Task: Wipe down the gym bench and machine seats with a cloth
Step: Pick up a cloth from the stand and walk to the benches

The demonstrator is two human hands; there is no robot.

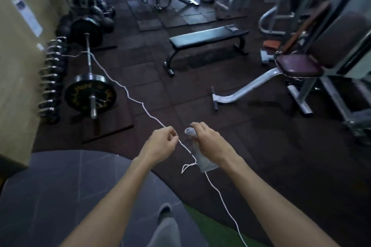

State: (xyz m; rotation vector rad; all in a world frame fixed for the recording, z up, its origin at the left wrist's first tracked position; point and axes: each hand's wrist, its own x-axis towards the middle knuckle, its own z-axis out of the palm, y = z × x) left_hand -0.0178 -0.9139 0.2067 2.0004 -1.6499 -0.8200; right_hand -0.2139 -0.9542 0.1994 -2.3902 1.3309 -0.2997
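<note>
My right hand [207,139] grips a pale grey cloth [202,161] that hangs down below the fist. My left hand [162,142] pinches a thin white cord [128,94] that runs from the barbell across the floor and past the cloth. Ahead stands a flat black gym bench [206,36], well out of reach. To its right is a machine with a maroon seat [299,65] and a dark back pad [339,36]. Both hands are held at waist height, close together.
A loaded barbell [89,70] and a rack of dumbbells [50,78] line the left wall. More machines and loose plates fill the back of the room. A grey round pad [60,196] lies at my feet, with green turf [212,228] beside it.
</note>
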